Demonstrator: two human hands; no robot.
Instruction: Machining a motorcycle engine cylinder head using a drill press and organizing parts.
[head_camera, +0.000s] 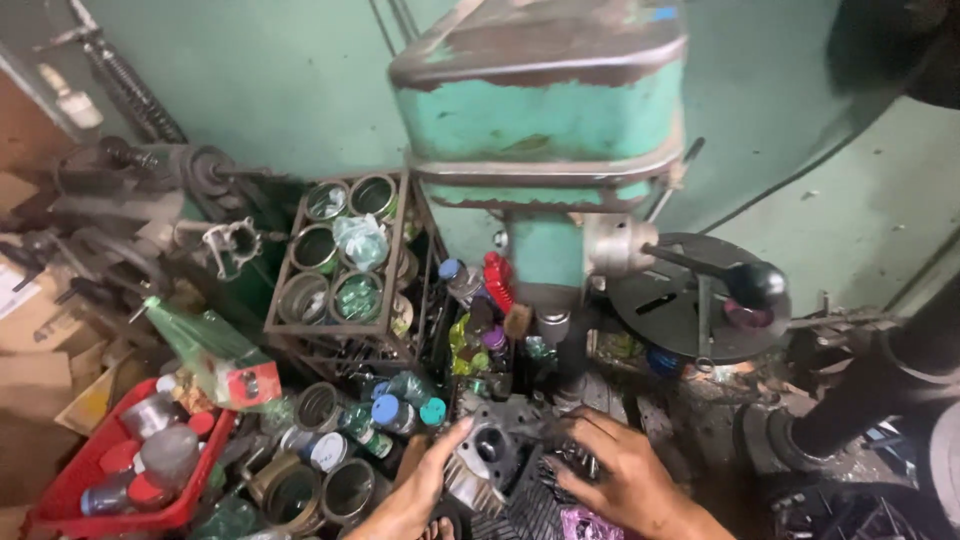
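A dark finned metal engine part (495, 450) with a round bore sits on the table of a green drill press (545, 120), under its spindle (553, 325). My left hand (425, 485) grips the part's left side, thumb up against it. On the right side rests my right hand (620, 470), its fingers curled over the fins. The lower part of the piece is hidden by my hands and the frame edge.
A metal rack (340, 270) of tins stands left of the press. Bottles and cans (390, 415) crowd the bench. A red tray (110, 470) with jars lies at lower left. The press feed lever with a black knob (757, 285) sticks out right.
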